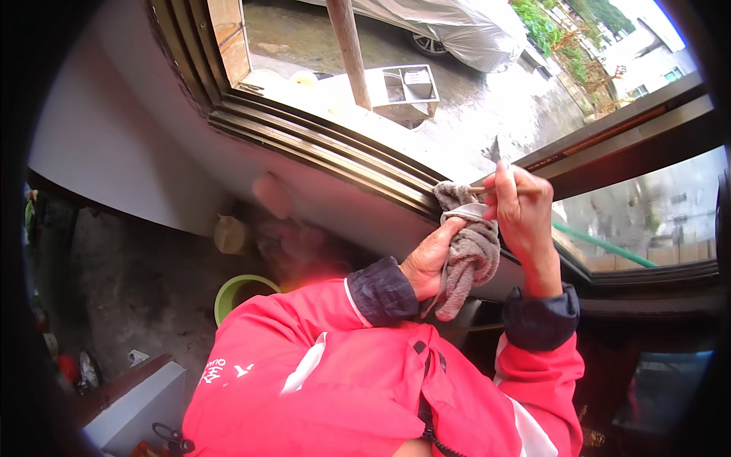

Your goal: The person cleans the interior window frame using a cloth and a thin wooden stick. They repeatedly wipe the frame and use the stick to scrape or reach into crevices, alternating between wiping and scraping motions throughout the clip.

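Note:
My left hand (pixel 428 261) is closed around a bunched grey-brown towel (pixel 470 263), which hangs down below my fingers. The towel's upper end rests against the metal window track (pixel 365 168). Just above it, my right hand (pixel 520 209) pinches a thin wooden stick (pixel 478 190) held nearly level. One end of the stick reaches the top of the towel, by the track. A small dark pointed shape (pixel 496 148) shows above my right fingers; whether I hold it I cannot tell.
The sliding window frame (pixel 632 152) stands at the right, with glass below it. Outside are a wooden post (pixel 349 53), a white sink-like basin (pixel 403 82) and a covered car (pixel 457 27). A green bucket (pixel 226 298) sits on the floor at left, near a white cabinet (pixel 141 407).

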The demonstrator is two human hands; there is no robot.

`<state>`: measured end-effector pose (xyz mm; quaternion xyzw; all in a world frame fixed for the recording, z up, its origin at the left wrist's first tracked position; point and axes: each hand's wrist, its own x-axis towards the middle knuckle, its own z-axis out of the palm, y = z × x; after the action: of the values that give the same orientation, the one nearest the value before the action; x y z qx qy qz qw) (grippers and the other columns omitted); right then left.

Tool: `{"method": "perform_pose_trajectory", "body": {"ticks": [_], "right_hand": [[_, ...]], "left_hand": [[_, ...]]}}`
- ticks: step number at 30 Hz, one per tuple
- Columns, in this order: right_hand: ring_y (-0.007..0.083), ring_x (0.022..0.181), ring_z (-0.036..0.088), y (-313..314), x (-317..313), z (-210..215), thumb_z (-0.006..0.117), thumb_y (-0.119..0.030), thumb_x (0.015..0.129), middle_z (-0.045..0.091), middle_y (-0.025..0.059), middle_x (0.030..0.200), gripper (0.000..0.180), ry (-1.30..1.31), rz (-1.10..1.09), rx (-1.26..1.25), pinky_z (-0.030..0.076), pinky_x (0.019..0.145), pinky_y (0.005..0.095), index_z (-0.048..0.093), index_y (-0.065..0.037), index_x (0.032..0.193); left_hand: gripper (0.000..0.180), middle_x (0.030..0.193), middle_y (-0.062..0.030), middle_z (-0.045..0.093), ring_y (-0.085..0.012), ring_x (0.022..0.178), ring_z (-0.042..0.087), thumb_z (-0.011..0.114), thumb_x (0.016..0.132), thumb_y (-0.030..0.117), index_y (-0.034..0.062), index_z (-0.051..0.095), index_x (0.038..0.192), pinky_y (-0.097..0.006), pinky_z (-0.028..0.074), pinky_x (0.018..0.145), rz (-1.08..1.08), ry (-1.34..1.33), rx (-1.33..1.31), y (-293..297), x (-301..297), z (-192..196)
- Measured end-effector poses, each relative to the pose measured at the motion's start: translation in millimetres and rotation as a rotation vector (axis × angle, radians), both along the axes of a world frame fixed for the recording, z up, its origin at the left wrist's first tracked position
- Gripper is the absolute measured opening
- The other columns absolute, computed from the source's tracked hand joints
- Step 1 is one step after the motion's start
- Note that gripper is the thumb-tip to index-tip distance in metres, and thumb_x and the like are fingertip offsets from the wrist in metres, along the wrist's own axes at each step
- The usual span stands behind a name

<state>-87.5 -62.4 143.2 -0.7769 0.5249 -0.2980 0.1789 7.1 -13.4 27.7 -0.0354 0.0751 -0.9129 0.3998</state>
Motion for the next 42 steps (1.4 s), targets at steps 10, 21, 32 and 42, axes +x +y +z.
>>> {"method": "perform_pose_trajectory", "body": {"ticks": [10, 21, 32, 42], "right_hand": [[0.0133, 0.036, 0.052, -67.4, 63.2, 17.7, 0.044, -0.037, 0.097, 0.055, 0.0082, 0.055, 0.049, -0.08, -0.277, 0.452, 0.041, 0.032, 0.0247, 0.06, 0.003, 0.074], [0.0115, 0.037, 0.049, -98.8, 48.2, 0.8, 0.042, -0.035, 0.096, 0.056, 0.0071, 0.056, 0.045, -0.335, -0.412, 0.501, 0.041, 0.032, 0.0248, 0.059, 0.002, 0.079], [0.0173, 0.048, 0.059, -103.4, 139.4, -74.8, 0.038, -0.032, 0.1, 0.06, 0.0121, 0.066, 0.045, -0.789, -0.162, 0.576, 0.052, 0.043, 0.0292, 0.059, 0.006, 0.091], [0.0209, 0.055, 0.063, -106.9, 255.7, -92.3, 0.04, -0.035, 0.099, 0.063, 0.0148, 0.072, 0.045, -0.842, 0.02, 0.51, 0.053, 0.05, 0.0294, 0.06, 0.006, 0.093]], "left_hand": [[0.027, 0.1, -0.0078, 0.062, -0.0168, 0.085, 0.062, 0.043, 0.099, 0.022, 0.003, 0.052, 0.116, -0.031, 0.053, 0.075, 0.254, -0.229, -0.015, 8.8, 39.0, 1.2], [0.024, 0.103, -0.0064, 0.06, -0.0148, 0.088, 0.061, 0.048, 0.097, 0.015, 0.003, 0.052, 0.118, -0.03, 0.053, 0.077, 0.47, -0.193, -0.011, 8.9, 80.3, 8.1], [0.026, 0.102, -0.0073, 0.06, -0.0133, 0.084, 0.06, 0.047, 0.096, 0.013, 0.0018, 0.055, 0.119, -0.026, 0.052, 0.069, 0.886, -0.443, 0.051, -20.4, 158.4, -2.0], [0.025, 0.096, -0.0075, 0.065, -0.0139, 0.08, 0.064, 0.046, 0.097, 0.017, 0.0006, 0.058, 0.11, -0.027, 0.053, 0.07, 1.113, -0.549, 0.002, -55.4, 243.8, -10.9]]}}
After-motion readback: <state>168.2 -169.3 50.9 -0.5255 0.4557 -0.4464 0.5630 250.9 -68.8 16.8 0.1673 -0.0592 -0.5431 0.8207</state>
